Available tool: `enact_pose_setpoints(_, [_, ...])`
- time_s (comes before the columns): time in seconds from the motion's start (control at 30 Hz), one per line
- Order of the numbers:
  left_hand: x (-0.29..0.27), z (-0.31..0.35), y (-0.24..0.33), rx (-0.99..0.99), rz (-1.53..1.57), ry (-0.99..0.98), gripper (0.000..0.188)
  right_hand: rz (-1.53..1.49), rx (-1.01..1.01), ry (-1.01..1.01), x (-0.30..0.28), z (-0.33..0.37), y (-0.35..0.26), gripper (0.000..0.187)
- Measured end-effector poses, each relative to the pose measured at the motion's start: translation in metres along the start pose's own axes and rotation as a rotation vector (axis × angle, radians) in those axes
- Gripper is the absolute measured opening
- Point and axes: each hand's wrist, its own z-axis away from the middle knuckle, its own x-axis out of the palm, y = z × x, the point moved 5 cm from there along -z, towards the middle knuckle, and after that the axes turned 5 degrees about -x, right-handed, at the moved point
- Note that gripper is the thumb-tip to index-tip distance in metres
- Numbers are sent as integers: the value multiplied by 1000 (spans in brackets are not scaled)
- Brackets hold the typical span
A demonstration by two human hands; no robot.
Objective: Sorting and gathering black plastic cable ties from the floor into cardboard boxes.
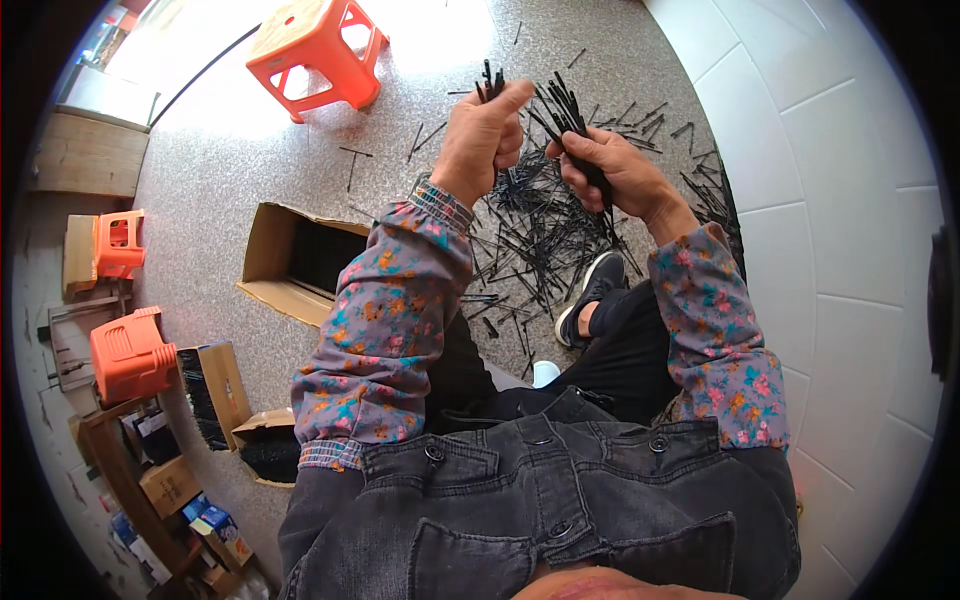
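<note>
My left hand [482, 138] is closed around a few thin black sticks [489, 78], whose ends poke out above the fist. To its right, my right hand [622, 170] grips a thicker bundle of black sticks [562, 104], fanned at the top, with the lower ends showing below the palm. The hands are apart, raised over a loose heap of similar black sticks [545, 225] on the speckled floor. What the sticks are exactly cannot be made out.
An open cardboard box [262, 255], dark inside, stands left of my legs, with smaller boxes [228, 385] behind. An orange stool [310, 45] is at the far left; another orange stool [130, 355] lies nearer. A white tiled wall [850, 220] bounds the right. My shoe [598, 290] touches the heap's edge.
</note>
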Motion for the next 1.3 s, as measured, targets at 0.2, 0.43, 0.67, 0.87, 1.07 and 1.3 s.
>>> enact_pose_setpoints(0.2, [9,6,-3,48,-389,48,18,5,-50,-28,-1,0,-5,24])
enact_pose_setpoints(0.43, [8,4,0,310,-493,120,18,154,-93,65,-5,-3,-4,20])
enact_pose_setpoints(0.67, [11,-6,-14,374,-670,151,14,440,-165,136,-7,-12,7,20])
enact_pose_setpoints(0.87, [9,-9,-14,386,-497,240,16,470,-167,106,-6,-12,7,22])
enact_pose_setpoints(1.07, [-12,1,17,273,-92,259,16,304,-88,53,-6,-6,3,27])
enact_pose_setpoints(1.3, [-33,2,28,278,92,250,16,27,-100,5,-4,-2,-5,29])
